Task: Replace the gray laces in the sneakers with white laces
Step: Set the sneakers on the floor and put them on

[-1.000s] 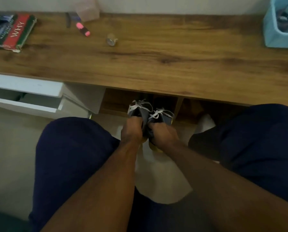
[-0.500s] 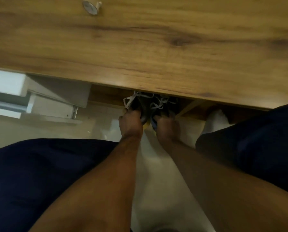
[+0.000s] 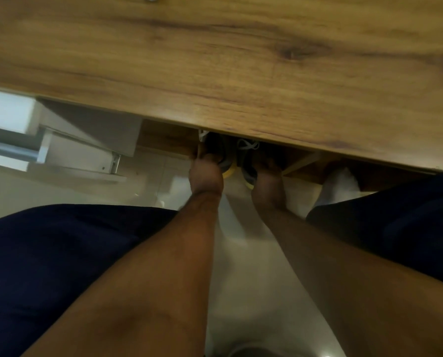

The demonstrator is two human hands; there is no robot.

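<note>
Desk [image 3: 215, 60] fills the top of the view, its front edge hiding most of what's below. Wooden cubby [image 3: 163, 139] under it holds the sneakers [image 3: 246, 161], toes in, heels out, white laces [image 3: 248, 145] showing. Left hand [image 3: 206, 173] grips the left shoe's heel, right hand [image 3: 266, 177] the right one's; fingers blurred, probably curled round. Risk: laces or hands catching the cubby edge, shoes slipping. White drawer unit [image 3: 81, 150] at left, contents unseen.
</note>
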